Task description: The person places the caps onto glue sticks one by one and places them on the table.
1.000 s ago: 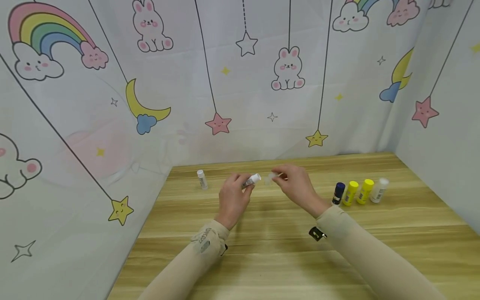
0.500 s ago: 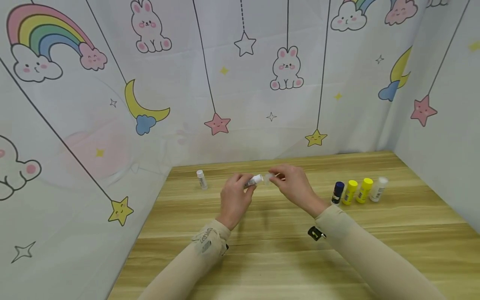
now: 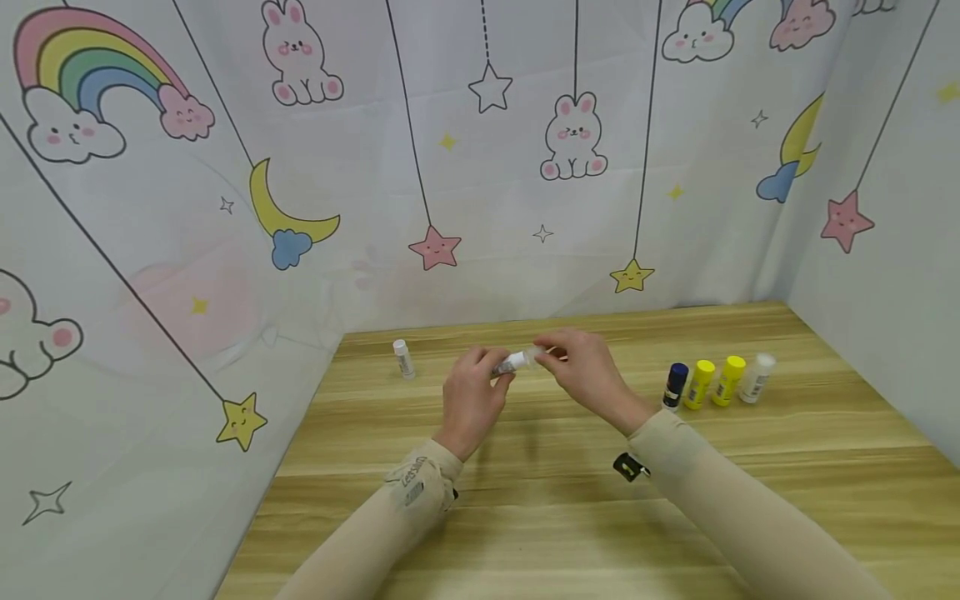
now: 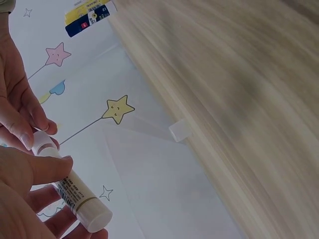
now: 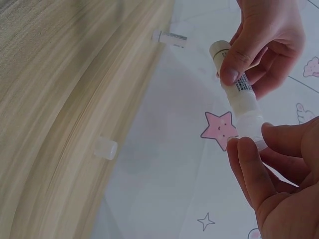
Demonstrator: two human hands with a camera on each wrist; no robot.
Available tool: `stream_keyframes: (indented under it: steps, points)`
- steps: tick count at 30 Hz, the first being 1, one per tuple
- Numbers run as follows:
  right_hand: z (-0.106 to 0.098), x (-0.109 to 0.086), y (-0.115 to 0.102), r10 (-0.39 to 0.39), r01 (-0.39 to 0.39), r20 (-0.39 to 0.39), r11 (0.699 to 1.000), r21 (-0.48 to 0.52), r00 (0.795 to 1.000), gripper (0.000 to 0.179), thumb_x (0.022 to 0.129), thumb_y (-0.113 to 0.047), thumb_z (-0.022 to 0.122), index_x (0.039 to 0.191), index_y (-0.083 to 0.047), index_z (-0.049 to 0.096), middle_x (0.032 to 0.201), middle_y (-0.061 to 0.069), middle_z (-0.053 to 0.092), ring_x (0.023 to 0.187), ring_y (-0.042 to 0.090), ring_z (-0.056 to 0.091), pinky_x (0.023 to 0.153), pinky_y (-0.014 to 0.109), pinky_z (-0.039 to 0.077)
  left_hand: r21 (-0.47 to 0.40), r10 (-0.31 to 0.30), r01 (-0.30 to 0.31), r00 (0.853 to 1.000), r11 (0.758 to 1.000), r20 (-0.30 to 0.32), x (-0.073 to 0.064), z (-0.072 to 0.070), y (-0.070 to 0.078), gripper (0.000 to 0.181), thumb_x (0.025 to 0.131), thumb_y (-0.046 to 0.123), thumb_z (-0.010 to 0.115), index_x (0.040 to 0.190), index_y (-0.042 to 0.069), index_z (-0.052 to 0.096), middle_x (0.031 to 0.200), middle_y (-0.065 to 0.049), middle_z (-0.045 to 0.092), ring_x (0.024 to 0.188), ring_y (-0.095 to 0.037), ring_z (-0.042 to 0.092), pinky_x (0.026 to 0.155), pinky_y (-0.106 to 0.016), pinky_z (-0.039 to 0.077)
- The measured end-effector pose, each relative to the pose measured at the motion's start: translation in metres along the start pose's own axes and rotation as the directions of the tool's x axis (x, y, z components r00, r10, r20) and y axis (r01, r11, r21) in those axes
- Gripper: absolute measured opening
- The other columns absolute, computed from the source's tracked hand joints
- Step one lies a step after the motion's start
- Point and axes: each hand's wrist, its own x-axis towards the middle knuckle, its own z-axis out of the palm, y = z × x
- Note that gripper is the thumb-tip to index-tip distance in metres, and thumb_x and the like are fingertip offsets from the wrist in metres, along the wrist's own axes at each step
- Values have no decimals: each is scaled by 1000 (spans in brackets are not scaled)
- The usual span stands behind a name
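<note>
My left hand (image 3: 472, 400) grips a white glue stick (image 4: 75, 191) by its barrel, thumb along the printed label. With fingertips and thumb, my right hand (image 3: 588, 371) pinches a translucent cap (image 5: 250, 130). The cap sits at the glue stick's end, in line with the barrel and at least partly over it. How far it reaches over the end is hidden by the fingers. Both hands are above the table. In the right wrist view, a small whitish translucent cap-like piece (image 5: 105, 148) lies on the wood near the back edge.
One white glue stick (image 3: 403, 359) stands at the back left of the wooden table (image 3: 525, 517). To the right stand a dark blue glue stick (image 3: 676, 386), two yellow ones (image 3: 715, 383) and a white one (image 3: 757, 379). A printed curtain (image 3: 480, 183) hangs behind.
The gap between my hands has closed: the right hand moved slightly left and the glue stick slightly right, so the cap now meets its end. The standing glue sticks have not moved.
</note>
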Motion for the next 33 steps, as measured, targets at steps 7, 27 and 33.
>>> stream_keyframes:
  steps: [7,27,33]
  points:
    - [0,0,-3,4,-4,5,1000,2,1000,23,94,-16,74,115,-8,76,109,8,72,86,20,71,71,37,59,6,20,-20,1000,1000,1,-2,1,-1,28,83,15,85,108,15,74,93,-1,63,79,-18,62,63,-34,54]
    - [2,-2,0,-25,25,-1,1000,-16,1000,24,93,-16,75,115,-8,76,105,6,73,84,19,71,71,37,59,9,29,-29,1000,1000,-1,-2,0,4,29,83,17,86,109,15,73,93,-2,64,79,-18,61,63,-34,53]
    - [2,-1,0,-33,33,-4,999,-22,999,23,93,-16,75,114,-7,76,104,6,73,83,19,71,70,37,58,7,30,-30,1000,1000,-2,-2,1,4,29,83,16,85,109,16,73,93,-2,63,79,-18,61,64,-34,53]
